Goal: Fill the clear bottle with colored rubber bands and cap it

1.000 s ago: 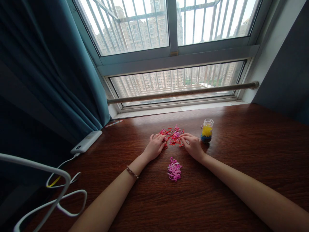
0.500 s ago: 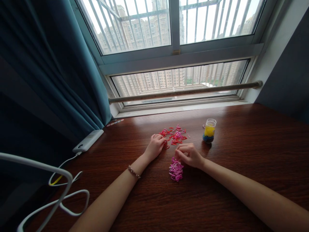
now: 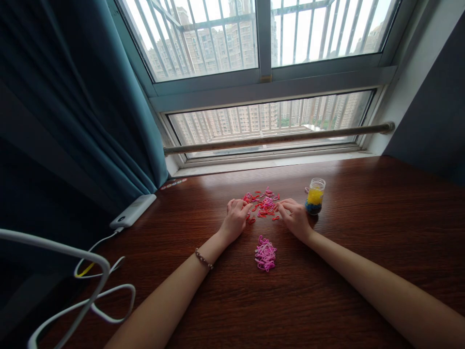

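Note:
A loose, spread-out pile of red and pink small rubber bands (image 3: 267,206) lies on the dark wood table. My left hand (image 3: 234,217) rests at the pile's left edge, fingers curled and close together, with the tips partly hidden among the bands. On the right edge of the pile, my right hand (image 3: 293,215) has its thumb and fingers drawn together at the bands; what lies between the tips is too small to make out. Nearer to me sits a separate heap of pink and purple rubber bands (image 3: 265,254), touched by neither hand.
A clear glass jar (image 3: 315,196) with yellow above dark blue contents stands just right of my right hand. A white power bank (image 3: 132,212) with a white cable (image 3: 105,293) is at the left, beside a blue curtain (image 3: 138,145). The window is behind the table.
My right hand has moved away from the near pink heap, forward and right, to the mixed pile. My left hand has shifted only slightly at the pile's left edge.

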Demonstrator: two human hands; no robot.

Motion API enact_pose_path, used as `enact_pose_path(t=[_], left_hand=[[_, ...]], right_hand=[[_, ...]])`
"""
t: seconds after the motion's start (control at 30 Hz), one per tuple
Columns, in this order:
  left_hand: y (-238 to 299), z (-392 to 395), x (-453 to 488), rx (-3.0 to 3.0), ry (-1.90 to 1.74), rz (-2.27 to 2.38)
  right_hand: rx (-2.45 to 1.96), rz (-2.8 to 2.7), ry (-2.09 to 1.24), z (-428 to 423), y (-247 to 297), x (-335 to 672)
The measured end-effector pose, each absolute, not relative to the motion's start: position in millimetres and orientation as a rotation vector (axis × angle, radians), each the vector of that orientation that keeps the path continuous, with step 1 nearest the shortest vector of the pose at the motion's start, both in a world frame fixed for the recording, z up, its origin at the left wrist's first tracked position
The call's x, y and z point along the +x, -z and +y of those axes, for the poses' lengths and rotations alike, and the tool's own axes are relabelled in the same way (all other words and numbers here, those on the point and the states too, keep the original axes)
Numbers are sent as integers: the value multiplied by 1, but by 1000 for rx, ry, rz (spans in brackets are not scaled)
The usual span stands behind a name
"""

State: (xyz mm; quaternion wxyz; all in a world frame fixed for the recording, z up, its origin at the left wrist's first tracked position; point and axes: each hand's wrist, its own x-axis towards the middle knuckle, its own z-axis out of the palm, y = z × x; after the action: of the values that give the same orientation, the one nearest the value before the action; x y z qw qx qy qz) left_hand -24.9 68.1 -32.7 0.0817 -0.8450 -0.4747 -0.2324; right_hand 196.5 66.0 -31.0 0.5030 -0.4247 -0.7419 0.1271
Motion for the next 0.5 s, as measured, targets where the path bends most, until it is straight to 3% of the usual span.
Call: enact_pose_path(t=[0.5], left_hand=[[32,71,-26,-2576,733,-1608]], right_hand=[[-1280,-2175,-202,88,57,193]])
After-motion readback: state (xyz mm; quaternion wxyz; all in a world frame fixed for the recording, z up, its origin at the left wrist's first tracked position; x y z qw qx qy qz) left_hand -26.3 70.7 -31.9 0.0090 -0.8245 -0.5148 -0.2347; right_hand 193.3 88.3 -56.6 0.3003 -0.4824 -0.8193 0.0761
